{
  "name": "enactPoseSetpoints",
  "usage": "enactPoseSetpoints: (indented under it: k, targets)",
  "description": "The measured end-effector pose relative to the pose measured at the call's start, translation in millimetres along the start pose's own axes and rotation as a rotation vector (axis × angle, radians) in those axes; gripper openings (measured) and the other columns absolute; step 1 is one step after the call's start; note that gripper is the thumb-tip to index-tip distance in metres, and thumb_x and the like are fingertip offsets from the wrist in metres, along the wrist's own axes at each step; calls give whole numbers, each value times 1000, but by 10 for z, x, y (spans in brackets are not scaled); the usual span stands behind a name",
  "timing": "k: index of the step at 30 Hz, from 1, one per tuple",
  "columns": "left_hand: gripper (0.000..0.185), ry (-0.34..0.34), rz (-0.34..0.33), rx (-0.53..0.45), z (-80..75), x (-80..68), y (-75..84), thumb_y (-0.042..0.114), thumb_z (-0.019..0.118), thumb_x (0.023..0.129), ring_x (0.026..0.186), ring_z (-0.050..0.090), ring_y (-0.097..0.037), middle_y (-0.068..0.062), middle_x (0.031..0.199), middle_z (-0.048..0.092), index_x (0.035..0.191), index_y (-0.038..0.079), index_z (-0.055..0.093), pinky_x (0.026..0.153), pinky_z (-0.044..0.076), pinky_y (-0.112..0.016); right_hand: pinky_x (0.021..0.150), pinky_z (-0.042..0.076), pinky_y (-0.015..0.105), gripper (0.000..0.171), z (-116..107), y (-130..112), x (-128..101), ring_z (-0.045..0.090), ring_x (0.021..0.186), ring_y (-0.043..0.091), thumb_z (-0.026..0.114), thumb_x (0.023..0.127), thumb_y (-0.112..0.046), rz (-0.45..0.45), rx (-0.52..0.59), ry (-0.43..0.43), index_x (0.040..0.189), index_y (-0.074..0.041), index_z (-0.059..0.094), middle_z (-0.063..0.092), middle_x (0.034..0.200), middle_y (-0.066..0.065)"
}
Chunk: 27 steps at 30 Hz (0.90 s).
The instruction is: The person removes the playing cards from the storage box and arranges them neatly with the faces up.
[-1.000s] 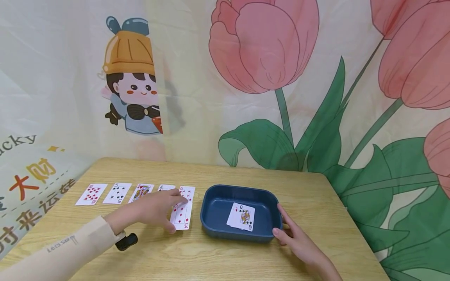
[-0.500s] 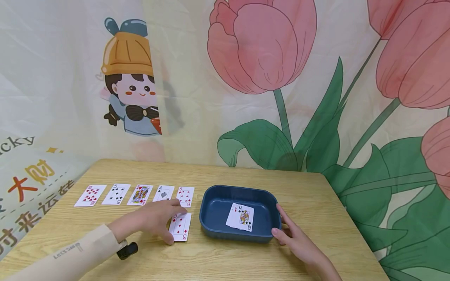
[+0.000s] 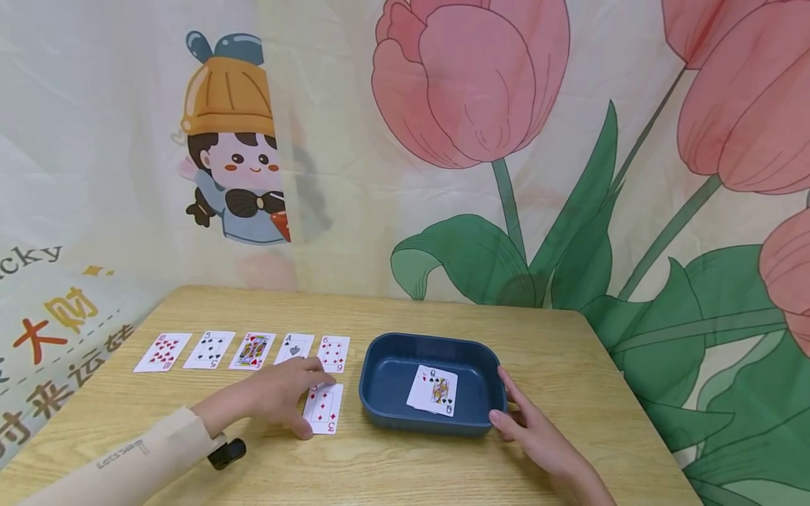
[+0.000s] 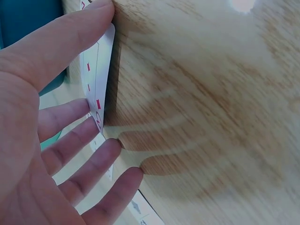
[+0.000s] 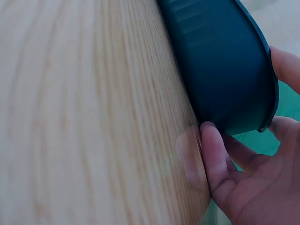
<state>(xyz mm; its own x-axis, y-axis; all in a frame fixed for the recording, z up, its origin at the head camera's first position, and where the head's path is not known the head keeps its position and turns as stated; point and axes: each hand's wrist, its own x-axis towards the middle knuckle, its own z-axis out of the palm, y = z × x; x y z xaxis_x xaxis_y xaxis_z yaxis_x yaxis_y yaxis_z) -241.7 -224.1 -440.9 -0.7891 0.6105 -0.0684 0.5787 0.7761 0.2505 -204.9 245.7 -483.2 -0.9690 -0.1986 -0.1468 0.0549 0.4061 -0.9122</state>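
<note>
My left hand [image 3: 281, 393] holds a three of diamonds playing card [image 3: 325, 411] by its edges, thumb at the near end and fingertips at the far end. The left wrist view shows the thumb [image 4: 70, 40] and two fingertips touching the card [image 4: 96, 77]. On the right, my right hand [image 3: 541, 443] grips the right end of a dark blue rectangular tray [image 3: 411, 422]. In the right wrist view, its fingers touch the rim and the lower side of the tray [image 5: 225, 70]. A few overlapping cards lie in the tray, a queen of spades [image 3: 445, 392] on top.
A row of face-up cards lies behind the left hand: a ten of hearts [image 3: 163, 352], a five [image 3: 209, 350], a king [image 3: 252, 351], an ace of spades [image 3: 294, 346] and a six of diamonds [image 3: 333, 354]. A printed cloth [image 3: 342, 246] hangs behind the wooden table [image 3: 380, 471].
Between one second and half a second ago, my left hand drew the three of diamonds nearer to me, uncovering the six of diamonds. Since then little has moved. My right hand stays at the tray.
</note>
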Motion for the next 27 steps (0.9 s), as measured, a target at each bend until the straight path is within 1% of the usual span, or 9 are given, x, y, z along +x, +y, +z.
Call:
enactPoseSetpoints:
  k: [4, 9, 14, 20, 27]
  targets:
    - [85, 7, 1, -21, 10, -12, -25, 50, 97, 69, 115, 57, -23, 2, 130, 60, 141, 15, 67, 96, 53, -48, 90, 57, 39, 76, 0, -4, 6, 61, 125, 31, 67, 105, -40, -7, -6, -3, 168, -43, 23, 35, 165, 22]
    - [85, 27, 5, -42, 11, -32, -34, 48, 97, 69, 112, 55, -21, 3, 127, 59, 141, 15, 67, 94, 53, -45, 90, 58, 39, 77, 1, -2, 6, 62, 122, 31, 65, 106, -39, -21, -16, -10, 169, -42, 21, 35, 164, 23]
    - [84, 22, -7, -64, 13, -51, -25, 48, 97, 69, 111, 53, -19, 4, 125, 58, 142, 16, 68, 91, 51, -42, 89, 58, 38, 77, 7, -4, 4, 62, 121, 31, 65, 107, -38, -28, -21, -15, 169, -41, 21, 35, 164, 23]
    - [85, 16, -10, -61, 25, -53, -44, 49, 97, 70, 111, 52, -18, 6, 125, 57, 142, 17, 67, 89, 50, -40, 88, 58, 38, 77, 6, -2, 8, 63, 120, 30, 65, 107, -38, -26, -27, -19, 169, -41, 20, 35, 164, 24]
    - [86, 21, 17, -56, 18, -50, -67, 50, 96, 70, 110, 51, -17, 7, 124, 56, 143, 16, 67, 89, 50, -38, 88, 58, 37, 77, 3, 7, 18, 63, 120, 30, 64, 107, -38, -24, -28, -19, 170, -41, 20, 35, 165, 23]
